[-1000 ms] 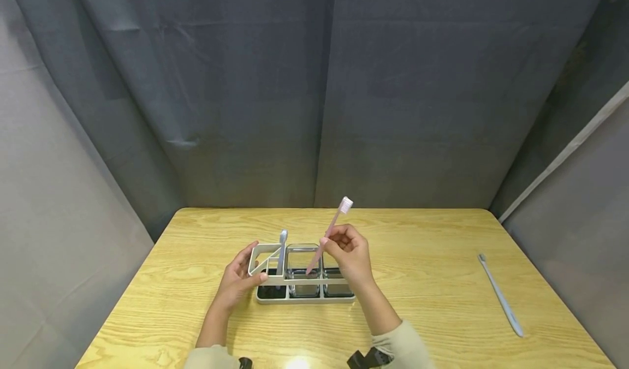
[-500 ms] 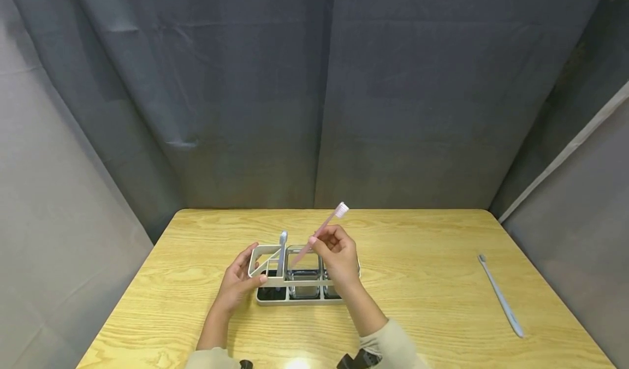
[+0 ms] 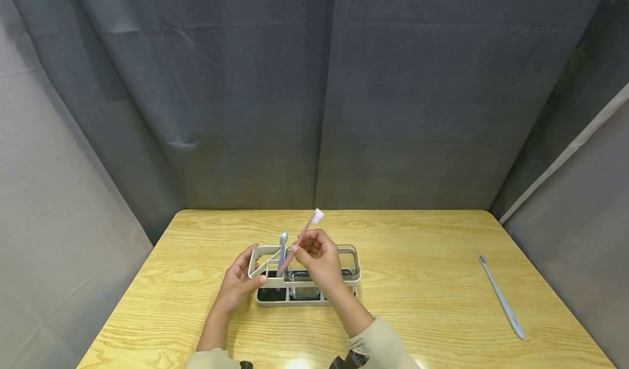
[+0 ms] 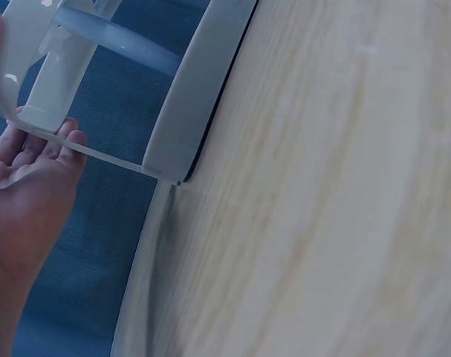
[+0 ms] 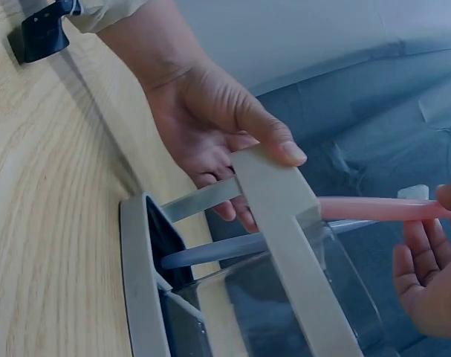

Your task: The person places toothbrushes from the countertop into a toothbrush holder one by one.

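Observation:
A pale toothbrush holder (image 3: 307, 283) stands on the table, with a divided top frame at its left end and clear cups along its middle and right. My left hand (image 3: 235, 283) grips the left end of that frame, thumb in front. Bristles up, a light-blue toothbrush (image 3: 283, 240) stands in the left section. My right hand (image 3: 321, 261) pinches a pink toothbrush (image 3: 306, 230) by the handle, tilted, its head up and right. In the right wrist view the lower end of the pink handle (image 5: 366, 208) meets the top frame (image 5: 273, 193); whether it is inside an opening, I cannot tell.
Another light-blue toothbrush (image 3: 502, 299) lies on the wooden table (image 3: 417, 260) at the far right. Grey curtains (image 3: 255, 96) hang behind the table and at both sides.
My right hand has moved left with the pink toothbrush, from above the middle cup to the left section beside the standing toothbrush. The left hand keeps its place on the holder.

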### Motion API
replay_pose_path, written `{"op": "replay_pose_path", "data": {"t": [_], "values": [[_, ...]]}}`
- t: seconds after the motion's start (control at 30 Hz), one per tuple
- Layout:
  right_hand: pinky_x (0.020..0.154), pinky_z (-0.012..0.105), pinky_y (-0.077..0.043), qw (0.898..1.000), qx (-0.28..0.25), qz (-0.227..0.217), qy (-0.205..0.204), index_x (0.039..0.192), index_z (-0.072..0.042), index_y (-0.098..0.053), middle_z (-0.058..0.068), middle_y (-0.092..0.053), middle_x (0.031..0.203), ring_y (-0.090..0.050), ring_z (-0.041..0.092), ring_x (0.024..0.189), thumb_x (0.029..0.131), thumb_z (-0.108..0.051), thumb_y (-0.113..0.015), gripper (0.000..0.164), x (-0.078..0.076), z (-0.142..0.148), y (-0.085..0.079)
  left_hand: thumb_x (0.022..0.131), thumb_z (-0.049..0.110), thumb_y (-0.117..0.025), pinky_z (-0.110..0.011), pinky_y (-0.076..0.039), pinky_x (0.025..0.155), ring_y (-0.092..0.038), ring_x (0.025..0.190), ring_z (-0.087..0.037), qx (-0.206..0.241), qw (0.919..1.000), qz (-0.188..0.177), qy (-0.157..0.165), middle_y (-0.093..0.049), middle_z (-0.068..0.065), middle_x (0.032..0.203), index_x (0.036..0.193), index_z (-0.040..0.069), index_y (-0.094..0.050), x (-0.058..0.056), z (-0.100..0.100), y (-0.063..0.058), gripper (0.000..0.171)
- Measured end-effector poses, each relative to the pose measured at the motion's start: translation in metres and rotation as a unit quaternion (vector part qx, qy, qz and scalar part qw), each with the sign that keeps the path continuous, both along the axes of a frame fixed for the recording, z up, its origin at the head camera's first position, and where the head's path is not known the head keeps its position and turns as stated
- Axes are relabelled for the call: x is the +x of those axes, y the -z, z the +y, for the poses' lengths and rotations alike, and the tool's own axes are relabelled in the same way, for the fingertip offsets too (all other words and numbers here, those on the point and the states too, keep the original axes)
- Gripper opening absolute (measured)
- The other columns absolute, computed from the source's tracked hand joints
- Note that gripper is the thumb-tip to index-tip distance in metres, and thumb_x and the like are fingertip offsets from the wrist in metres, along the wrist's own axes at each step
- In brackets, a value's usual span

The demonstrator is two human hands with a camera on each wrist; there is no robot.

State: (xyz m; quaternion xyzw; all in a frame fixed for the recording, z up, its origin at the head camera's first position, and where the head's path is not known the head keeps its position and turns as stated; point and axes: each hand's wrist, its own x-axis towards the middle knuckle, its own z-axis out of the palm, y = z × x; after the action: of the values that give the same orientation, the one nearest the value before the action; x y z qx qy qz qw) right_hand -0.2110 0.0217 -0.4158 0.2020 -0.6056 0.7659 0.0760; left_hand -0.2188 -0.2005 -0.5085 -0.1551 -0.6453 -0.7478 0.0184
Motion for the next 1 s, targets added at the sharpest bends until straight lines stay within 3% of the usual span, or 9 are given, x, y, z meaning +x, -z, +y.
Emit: {"op": "replay_pose_path", "data": {"t": [0.23, 0.53, 1.0], "values": [[0.067, 0.021, -0.049, 0.999, 0.053, 0.005, -0.009, 0.097, 0.012, -0.055, 0.022, -0.057, 0.089, -0.055, 0.019, 0.08, 0.085, 0.008, -0.061, 0.014, 0.01, -0.005, -0.014, 0.075, -0.008, -0.07, -0.029, -0.027, 0.105, -0.025, 0.134, -0.027, 0.009, 0.9999, -0.003, -0.011, -0.029, -0.018, 0.146, 0.142, 0.003, -0.033, 0.001, 0.001, 0.0, 0.077], [0.063, 0.02, -0.047, 0.994, 0.111, 0.007, -0.019, 0.094, 0.01, -0.059, 0.021, -0.061, 0.087, -0.055, 0.011, 0.072, 0.087, 0.001, -0.062, 0.012, 0.008, -0.009, -0.009, 0.076, -0.006, -0.07, -0.032, -0.025, 0.107, -0.026, 0.134, -0.025, 0.013, 0.9999, 0.002, -0.006, -0.029, -0.018, 0.146, 0.142, 0.003, -0.032, 0.001, 0.002, -0.001, 0.077], [0.059, 0.02, -0.045, 0.985, 0.17, -0.024, -0.014, 0.087, 0.009, -0.06, 0.013, -0.06, 0.08, -0.052, 0.021, 0.07, 0.078, 0.009, -0.063, 0.009, 0.003, -0.01, -0.01, 0.076, -0.008, -0.068, -0.04, -0.02, 0.108, -0.022, 0.135, -0.027, 0.012, 0.9999, 0.008, 0.002, -0.024, -0.024, 0.147, 0.142, -0.001, -0.03, 0.001, 0.002, -0.004, 0.077]]}}
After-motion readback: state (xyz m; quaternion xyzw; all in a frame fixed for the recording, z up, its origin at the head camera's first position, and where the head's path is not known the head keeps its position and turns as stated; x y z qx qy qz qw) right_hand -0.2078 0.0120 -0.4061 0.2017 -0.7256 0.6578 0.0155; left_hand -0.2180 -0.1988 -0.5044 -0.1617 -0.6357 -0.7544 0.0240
